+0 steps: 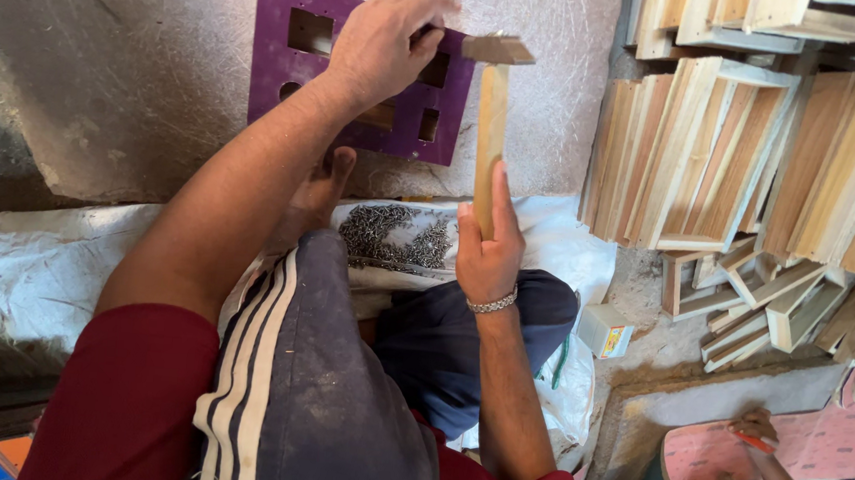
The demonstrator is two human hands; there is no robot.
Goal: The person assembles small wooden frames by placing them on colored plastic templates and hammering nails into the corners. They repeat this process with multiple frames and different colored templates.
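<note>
Overhead, right hand [488,254] fingers gripping hammer [492,124], left hand [386,42] fingers pinched on purple panel [278,59].

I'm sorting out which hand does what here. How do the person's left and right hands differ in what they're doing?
The left hand lies on the purple panel, fingertips pinched beside the hammer head; the right hand grips the hammer by its wooden handle. The left hand is stretched far forward, the right stays close over the lap. Only the right wrist wears a bracelet. Both hands are bare.
</note>
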